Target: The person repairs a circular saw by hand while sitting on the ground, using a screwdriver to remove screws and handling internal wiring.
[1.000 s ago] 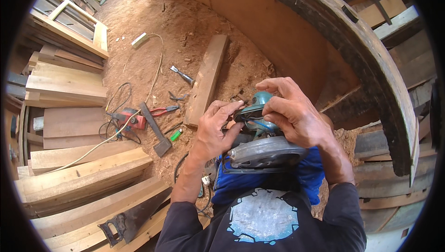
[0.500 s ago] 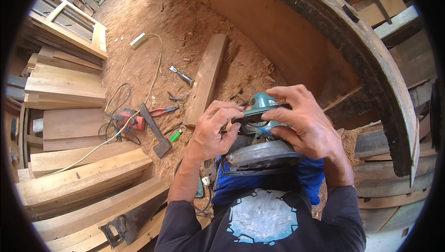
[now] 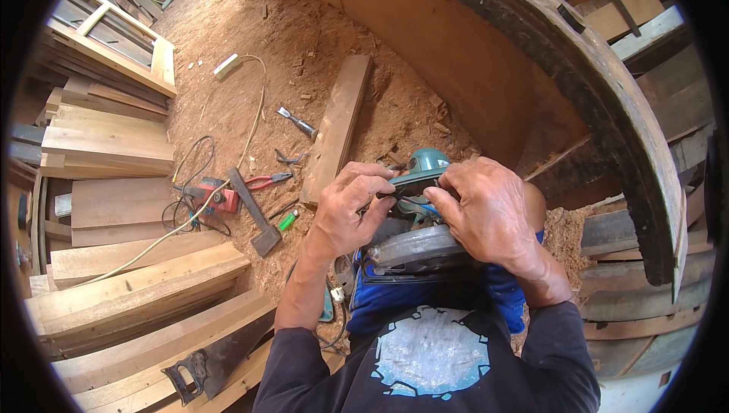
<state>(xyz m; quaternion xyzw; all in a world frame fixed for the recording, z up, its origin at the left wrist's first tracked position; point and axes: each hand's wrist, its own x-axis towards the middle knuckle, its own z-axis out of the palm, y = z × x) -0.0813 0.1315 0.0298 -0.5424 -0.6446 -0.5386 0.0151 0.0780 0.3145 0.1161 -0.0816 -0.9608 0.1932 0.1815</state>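
In the head view, the saw (image 3: 414, 249) is resting on the person's lap, over the blue shorts (image 3: 380, 310), with its grey guard facing the body and its green motor (image 3: 427, 158) pointing away. A green cover (image 3: 414, 180) is standing above the saw's handle area, and a blue wire (image 3: 418, 202) is showing just beneath it. The left hand (image 3: 345, 212) is grasping the cover's left end, its fingers pinching the edge against the thumb. The right hand (image 3: 490, 212) is bending over the cover's right end, its thumb pointing in beside the wire; its tips are partly hidden, so I cannot tell whether they are grasping the cover or the wire.

Beyond the left hand, a board (image 3: 342, 128) is lying on the sawdust (image 3: 220, 128). A chisel (image 3: 298, 123) is lying just left of it. Farther left, a hammer (image 3: 254, 212) is lying near red-handled pliers (image 3: 269, 180), a green lighter (image 3: 288, 221) and a red power tool (image 3: 216, 195), with a pale cord (image 3: 253, 136) crossing the tool. A white plug (image 3: 337, 295) is lying near the left forearm. Planks (image 3: 137, 284) are lining the left side, a handsaw (image 3: 205, 371) lying across the nearest. A large curved wooden piece (image 3: 623, 124) is arching along the right.
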